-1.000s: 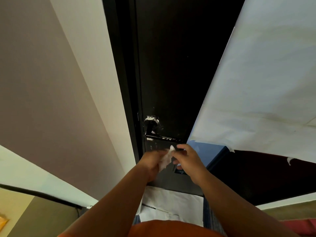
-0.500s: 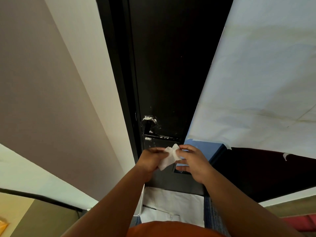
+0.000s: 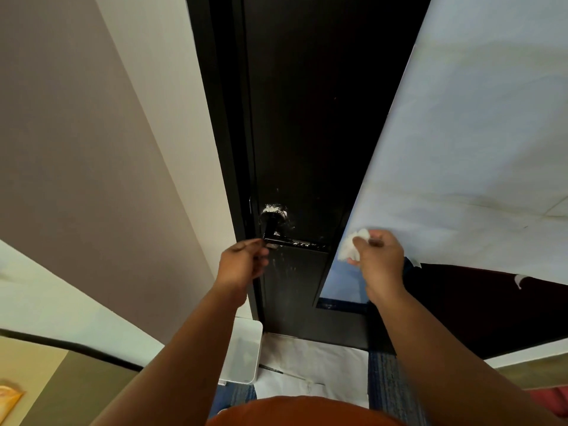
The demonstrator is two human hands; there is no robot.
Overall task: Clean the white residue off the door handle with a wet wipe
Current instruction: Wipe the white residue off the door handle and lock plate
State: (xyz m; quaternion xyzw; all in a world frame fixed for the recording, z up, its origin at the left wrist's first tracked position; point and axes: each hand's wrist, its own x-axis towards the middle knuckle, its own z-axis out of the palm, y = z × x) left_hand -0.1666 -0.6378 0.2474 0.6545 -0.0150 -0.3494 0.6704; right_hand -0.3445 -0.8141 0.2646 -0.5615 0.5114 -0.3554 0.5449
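Where the black lever door handle (image 3: 278,233) juts from the dark door (image 3: 307,118), white residue crusts its round base and speckles the horizontal bar. Left hand (image 3: 242,264): fingers curled, forefinger and thumb at the bend where neck meets bar, touching it. Whether they actually pinch the metal cannot be told. Right hand (image 3: 381,261): off to the right of the bar's free end, apart from the handle, fingers closed round a crumpled white wet wipe (image 3: 353,247) that bulges out on the thumb side. Wipe sits about level with the bar, clear of it, in front of the edge of a large white paper sheet (image 3: 476,149) covering the surface on the right. On the floor below: white rectangular plastic bin (image 3: 242,355) beside the door's foot, white paper sheeting (image 3: 310,364) next to it.
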